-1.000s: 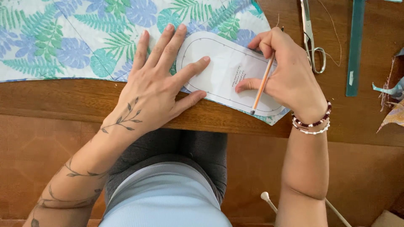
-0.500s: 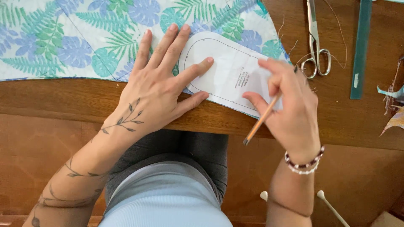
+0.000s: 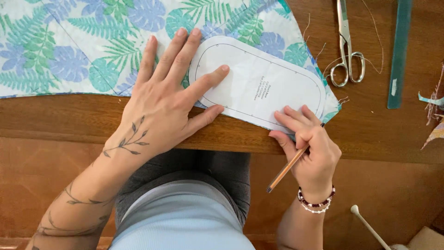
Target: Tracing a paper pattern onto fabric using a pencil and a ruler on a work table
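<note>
A white oval paper pattern piece (image 3: 259,85) lies on leaf-print fabric (image 3: 83,46) at the near edge of a wooden table (image 3: 370,129). My left hand (image 3: 171,97) lies flat with spread fingers on the fabric and on the pattern's left end, pressing both down. My right hand (image 3: 310,148) is at the pattern's lower right corner, fingertips on the paper's edge. It grips a wooden pencil (image 3: 284,171) whose free end points down and left, off the table toward my lap.
Metal scissors (image 3: 346,51) lie on the table to the right of the fabric, with loose threads around them. A teal ruler (image 3: 400,51) lies farther right, fabric scraps (image 3: 432,115) at the right edge. A white stick (image 3: 367,227) shows below the table.
My right hand has moved from the pattern's right end down to its lower right corner at the table edge, turning the pencil so it points toward my lap. My left hand stayed put.
</note>
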